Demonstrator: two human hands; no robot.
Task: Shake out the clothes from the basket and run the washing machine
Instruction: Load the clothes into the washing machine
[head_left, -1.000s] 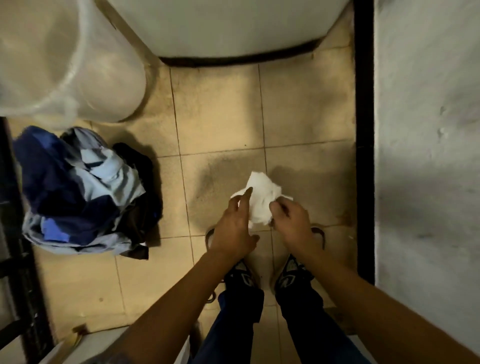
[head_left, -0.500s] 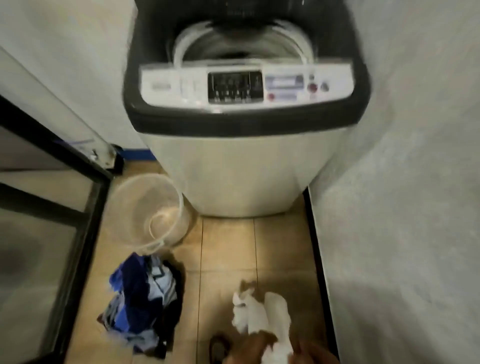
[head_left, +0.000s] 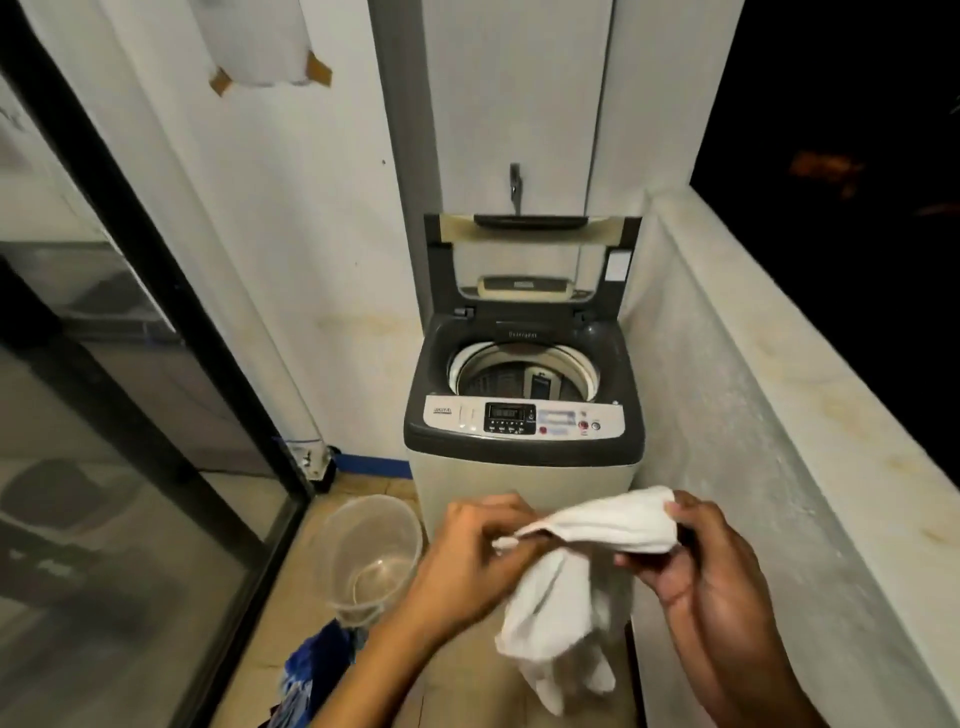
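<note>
A home laundry corner on a narrow balcony at night: a top-loading washing machine stands lid-up against the end wall, between a sliding glass door and a low parapet wall, with a clear plastic basket on the tiled floor.

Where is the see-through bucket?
The clear bucket stands on the floor, lower left of the head view, left of the washing machine, above the blue clothes.

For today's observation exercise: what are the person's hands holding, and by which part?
A white cloth: left hand pinches one end of its upper edge, right hand grips the other; the rest hangs below.
</note>
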